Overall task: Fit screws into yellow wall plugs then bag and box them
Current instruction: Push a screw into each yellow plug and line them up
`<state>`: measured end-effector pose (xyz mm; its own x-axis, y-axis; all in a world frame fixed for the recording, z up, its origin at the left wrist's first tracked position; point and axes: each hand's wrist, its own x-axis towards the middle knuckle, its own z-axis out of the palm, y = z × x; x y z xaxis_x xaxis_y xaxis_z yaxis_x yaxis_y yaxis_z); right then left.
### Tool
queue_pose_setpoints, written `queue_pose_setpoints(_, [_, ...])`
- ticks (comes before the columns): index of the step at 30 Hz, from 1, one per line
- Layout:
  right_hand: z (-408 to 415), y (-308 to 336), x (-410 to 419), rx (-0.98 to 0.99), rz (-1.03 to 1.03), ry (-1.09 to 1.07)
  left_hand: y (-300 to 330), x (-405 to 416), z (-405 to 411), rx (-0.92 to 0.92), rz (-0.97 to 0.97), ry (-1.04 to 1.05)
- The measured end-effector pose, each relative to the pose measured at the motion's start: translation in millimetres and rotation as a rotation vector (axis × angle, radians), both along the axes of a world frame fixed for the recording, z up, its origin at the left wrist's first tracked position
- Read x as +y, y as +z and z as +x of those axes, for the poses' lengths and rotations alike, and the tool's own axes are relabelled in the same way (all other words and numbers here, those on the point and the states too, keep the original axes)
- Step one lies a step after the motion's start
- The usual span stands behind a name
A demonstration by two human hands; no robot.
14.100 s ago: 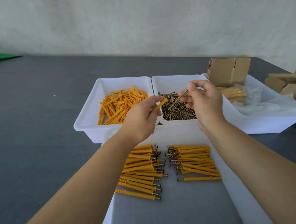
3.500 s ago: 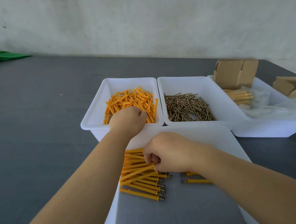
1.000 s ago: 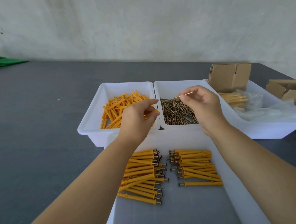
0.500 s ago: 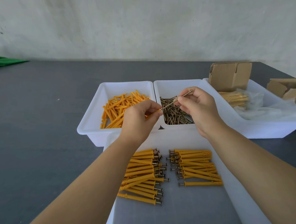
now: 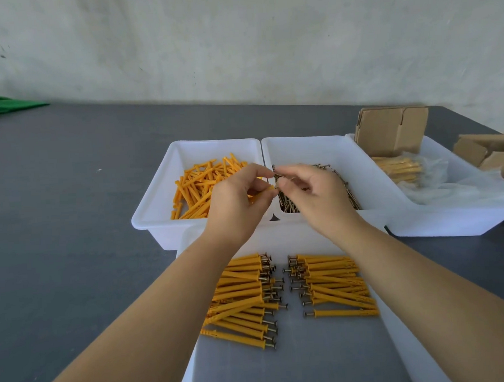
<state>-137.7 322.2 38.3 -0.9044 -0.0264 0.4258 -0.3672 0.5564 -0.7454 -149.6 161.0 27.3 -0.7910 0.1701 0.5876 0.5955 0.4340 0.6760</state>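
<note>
My left hand (image 5: 235,200) pinches a yellow wall plug (image 5: 269,189), of which only the end shows past the fingers. My right hand (image 5: 312,192) pinches a brown screw (image 5: 282,176) whose tip meets that plug end. Both hands hover over the seam between two white bins. The left bin (image 5: 158,201) holds loose yellow plugs (image 5: 198,187); the right bin (image 5: 360,167) holds brown screws (image 5: 348,194). Below my wrists, a white tray (image 5: 399,343) carries two rows of plugs fitted with screws, a left row (image 5: 244,296) and a right row (image 5: 334,285).
A third white bin (image 5: 457,224) at the right holds a clear bag of fitted plugs (image 5: 404,169), loose plastic bags (image 5: 472,188) and a folded cardboard box (image 5: 390,131). More cardboard boxes (image 5: 488,152) lie at the far right. A green cloth (image 5: 4,104) is at the table's far left.
My hands have closed together: the screw in my right hand has gone from angled above the screw bin to meeting the plug end in my left hand.
</note>
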Motion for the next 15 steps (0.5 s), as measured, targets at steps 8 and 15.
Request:
queue_pose_setpoints(8, [0,3,-1,-0.057,0.176,0.039,1,0,2,0.059,-0.117,-0.100])
queue_pose_setpoints(15, [7,13,5,-0.097,0.422,0.150,4,0,5,-0.028,-0.075,-0.109])
